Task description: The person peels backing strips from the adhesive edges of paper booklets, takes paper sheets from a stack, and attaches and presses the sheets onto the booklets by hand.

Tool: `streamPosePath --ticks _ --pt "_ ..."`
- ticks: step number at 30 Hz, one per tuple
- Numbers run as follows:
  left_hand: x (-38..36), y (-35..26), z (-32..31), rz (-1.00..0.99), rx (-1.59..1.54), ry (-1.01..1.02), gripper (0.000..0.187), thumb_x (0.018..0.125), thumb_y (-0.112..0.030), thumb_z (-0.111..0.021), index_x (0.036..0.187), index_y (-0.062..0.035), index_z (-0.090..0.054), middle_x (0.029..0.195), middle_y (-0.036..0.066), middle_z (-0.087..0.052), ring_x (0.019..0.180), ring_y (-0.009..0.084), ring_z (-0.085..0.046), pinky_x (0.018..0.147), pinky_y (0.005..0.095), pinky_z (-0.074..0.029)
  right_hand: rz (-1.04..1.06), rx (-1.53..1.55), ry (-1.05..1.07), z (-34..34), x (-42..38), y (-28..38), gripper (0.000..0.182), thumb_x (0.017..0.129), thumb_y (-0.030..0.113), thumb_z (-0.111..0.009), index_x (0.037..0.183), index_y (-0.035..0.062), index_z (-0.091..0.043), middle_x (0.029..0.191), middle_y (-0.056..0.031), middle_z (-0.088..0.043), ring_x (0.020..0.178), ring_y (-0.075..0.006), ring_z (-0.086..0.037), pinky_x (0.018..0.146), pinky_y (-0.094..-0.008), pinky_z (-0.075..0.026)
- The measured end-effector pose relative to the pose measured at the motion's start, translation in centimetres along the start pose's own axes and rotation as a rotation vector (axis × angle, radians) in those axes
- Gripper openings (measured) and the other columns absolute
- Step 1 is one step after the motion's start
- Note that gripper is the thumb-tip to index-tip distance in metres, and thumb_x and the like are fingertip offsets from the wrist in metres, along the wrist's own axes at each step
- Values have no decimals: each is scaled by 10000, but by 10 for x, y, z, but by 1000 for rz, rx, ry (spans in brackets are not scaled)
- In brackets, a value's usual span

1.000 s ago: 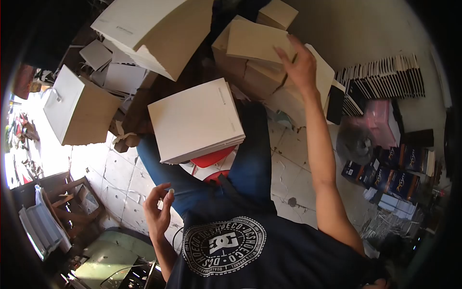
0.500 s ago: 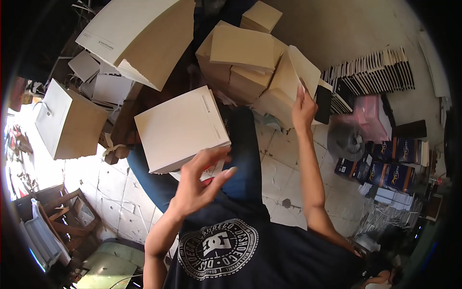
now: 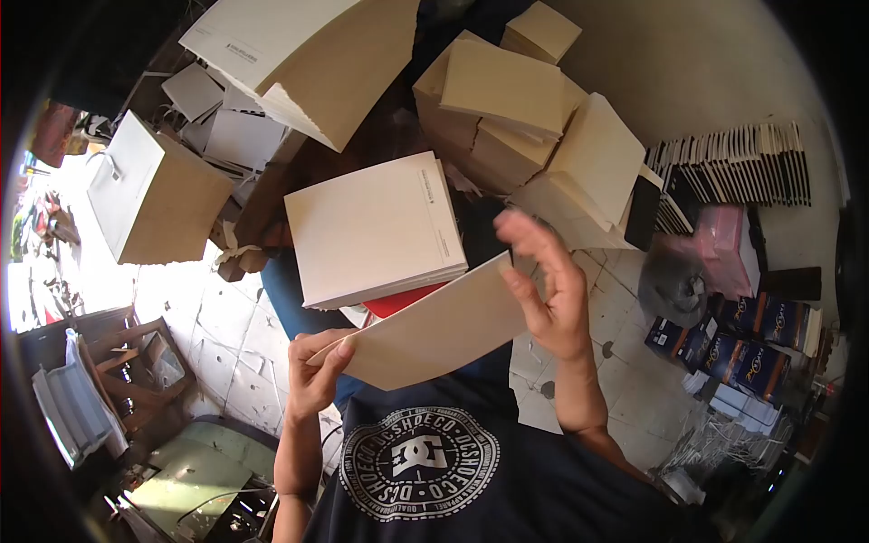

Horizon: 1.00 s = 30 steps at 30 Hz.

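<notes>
A thin cream booklet [image 3: 425, 330] hangs tilted in front of my chest. My left hand [image 3: 314, 369] pinches its left corner between thumb and fingers. Beside its upper right corner is my right hand [image 3: 550, 294], fingers spread and slightly blurred; nothing is gripped in it. Just beyond the booklet, a stack of white printed booklets [image 3: 371, 231] rests over my lap, with something red [image 3: 403, 300] under its near edge.
Tall cream stacks [image 3: 502, 95] stand ahead, beside a black phone-like object [image 3: 643, 213]. Dark-edged books [image 3: 733, 167], a pink package [image 3: 724, 244] and blue boxes [image 3: 747, 357] are at right. Another paper stack [image 3: 167, 199] and a wooden frame [image 3: 136, 366] are at left.
The thin booklet has come from the right-hand stack to in front of my chest. My left hand has closed on its corner, and my right hand has opened off it. The view has shifted slightly.
</notes>
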<state>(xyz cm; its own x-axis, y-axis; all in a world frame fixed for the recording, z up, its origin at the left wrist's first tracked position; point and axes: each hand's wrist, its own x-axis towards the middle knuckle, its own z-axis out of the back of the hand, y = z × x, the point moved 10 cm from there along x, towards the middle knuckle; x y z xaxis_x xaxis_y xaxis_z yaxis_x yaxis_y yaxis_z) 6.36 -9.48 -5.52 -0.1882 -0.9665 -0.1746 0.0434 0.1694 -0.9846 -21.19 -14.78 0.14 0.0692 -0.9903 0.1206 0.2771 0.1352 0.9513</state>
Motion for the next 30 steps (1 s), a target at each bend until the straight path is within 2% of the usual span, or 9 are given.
streamPosePath --ticks 1,3,5,7,9,13,16,23,30 --pt "-5 15 8 81 -20 24 262 955 -169 -620 997 74 -712 778 80 -714 724 110 -651 713 225 -498 -224 367 166 -26 -5 -24 402 955 79 -614 1330 -28 -516 1167 -180 -676 1080 -168 -635 950 -298 -477" --pt "-11 38 30 191 -84 -60 288 950 -205 -640 1007 69 -707 873 91 -708 844 127 -642 789 241 -486 -196 407 138 -46 -9 -26 202 995 55 -553 1167 -31 -617 948 -33 -685 868 -26 -587 800 -184 -464" --pt "0 -7 48 -35 72 -409 468 903 -180 -709 1285 46 -561 1202 121 -638 1072 175 -596 912 308 -462 -234 441 57 -56 -15 -33 185 989 56 -574 1143 -33 -624 902 -17 -683 811 -4 -569 727 -162 -452" --pt "-17 -61 60 -365 578 -744 573 840 -145 -762 1336 -2 -513 1328 142 -557 1205 255 -548 1009 382 -436 -255 451 42 -62 -23 -32 167 979 52 -594 1115 -34 -636 873 -5 -681 790 8 -564 691 -154 -442" --pt "-12 -107 7 -576 786 -555 563 776 -121 -798 1275 -18 -560 1224 150 -610 1161 303 -582 1016 400 -439 -264 445 25 -66 -30 -32 151 969 47 -613 1090 -35 -649 850 0 -683 776 10 -566 676 -153 -442" --pt "30 -93 -72 -573 732 -122 389 742 -20 -757 1119 -43 -662 948 79 -678 852 233 -653 748 338 -471 -234 418 -24 -70 -34 -23 155 964 27 -607 1087 -51 -663 874 -29 -704 802 -16 -594 704 -164 -461" --pt "33 -80 -72 -642 655 -157 349 730 43 -750 1069 -19 -693 915 80 -696 784 234 -648 715 332 -486 -249 426 -44 -68 -35 -21 198 972 18 -577 1138 -66 -643 897 -38 -710 815 -32 -606 705 -170 -469" --pt "13 -70 -88 -660 664 -174 449 699 -165 -839 1112 -45 -710 888 33 -702 738 155 -638 681 300 -462 -277 505 -66 -69 -49 -39 41 954 4 -581 952 -19 -614 787 0 -661 733 -17 -593 649 -162 -441" --pt "21 -120 -67 -942 555 -218 245 678 -144 -809 909 -97 -741 939 77 -617 823 229 -609 728 338 -444 -254 400 -150 -29 -57 -21 48 918 14 -611 879 -12 -619 826 -42 -646 707 -52 -531 682 -188 -424"
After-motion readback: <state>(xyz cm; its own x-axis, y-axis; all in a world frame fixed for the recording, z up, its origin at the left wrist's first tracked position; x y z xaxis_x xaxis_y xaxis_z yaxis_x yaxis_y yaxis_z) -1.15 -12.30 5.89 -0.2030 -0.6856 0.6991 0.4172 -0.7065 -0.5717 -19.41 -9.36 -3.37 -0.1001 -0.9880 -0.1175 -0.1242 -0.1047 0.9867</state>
